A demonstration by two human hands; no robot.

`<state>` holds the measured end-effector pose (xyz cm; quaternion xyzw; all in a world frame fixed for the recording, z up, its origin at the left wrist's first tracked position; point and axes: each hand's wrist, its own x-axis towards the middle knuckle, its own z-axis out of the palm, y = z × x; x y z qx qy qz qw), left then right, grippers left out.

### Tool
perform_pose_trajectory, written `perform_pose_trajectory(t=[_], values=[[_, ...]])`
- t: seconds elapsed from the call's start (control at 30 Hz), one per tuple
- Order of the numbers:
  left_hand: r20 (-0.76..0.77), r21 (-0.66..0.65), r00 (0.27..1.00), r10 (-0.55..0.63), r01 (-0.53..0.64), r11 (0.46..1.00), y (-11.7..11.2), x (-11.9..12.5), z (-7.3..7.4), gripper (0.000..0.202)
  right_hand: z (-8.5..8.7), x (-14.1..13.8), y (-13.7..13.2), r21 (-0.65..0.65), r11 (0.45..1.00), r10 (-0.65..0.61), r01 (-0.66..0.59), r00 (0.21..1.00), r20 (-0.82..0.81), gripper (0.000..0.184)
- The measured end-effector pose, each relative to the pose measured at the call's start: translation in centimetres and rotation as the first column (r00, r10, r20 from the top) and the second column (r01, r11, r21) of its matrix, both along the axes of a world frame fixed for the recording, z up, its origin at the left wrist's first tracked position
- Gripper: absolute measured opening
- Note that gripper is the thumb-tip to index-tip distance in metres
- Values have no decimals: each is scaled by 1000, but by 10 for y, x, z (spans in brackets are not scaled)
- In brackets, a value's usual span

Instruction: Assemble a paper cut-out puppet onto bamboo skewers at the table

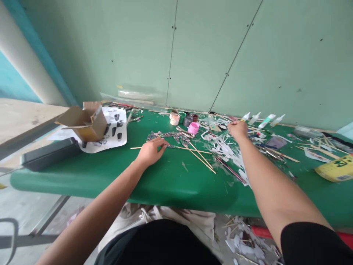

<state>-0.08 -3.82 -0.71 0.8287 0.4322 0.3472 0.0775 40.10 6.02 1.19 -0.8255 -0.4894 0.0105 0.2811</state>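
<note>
My left hand [153, 150] is closed in a pinch low over the green table, with its fingertips by a thin wooden stick [193, 149] that runs beneath it. Whether the fingers grip the stick or a speckled piece on it, I cannot make out. Just beyond the fingers lie dark, colourful speckled pieces [179, 137]. Two more wooden sticks [203, 162] lie to the right, at a slant. Farther right, my right hand [238, 129] is closed above the white scraps [227, 151], close to the glue bottles [245, 117]. Anything inside its fingers is hidden.
Small paint jars [174, 117] and a pink jar [193, 128] stand behind the speckled pieces. On the left are an open cardboard box [88, 127], a printed sheet [120, 138] and a long grey case [49, 154]. A yellow package [335, 169] lies at right.
</note>
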Motion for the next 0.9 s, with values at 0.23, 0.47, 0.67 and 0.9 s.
perform_pose_trajectory(t=[0.23,0.47,0.67,0.9], values=[[-94,-49,994,-64,60,997,4,-1,-4,25,7,3,-7,7,995,99,-99,994,-55,27],[-110,-58,987,-114,108,992,3,3,-2,25,-7,2,-22,-71,990,121,-119,992,26,28],[-117,-80,986,-116,107,991,4,3,-3,26,-16,-5,-22,-172,966,209,-194,975,73,37],[-126,-106,983,-130,117,988,4,3,-3,28,-20,6,-27,-299,948,158,-111,978,136,33]])
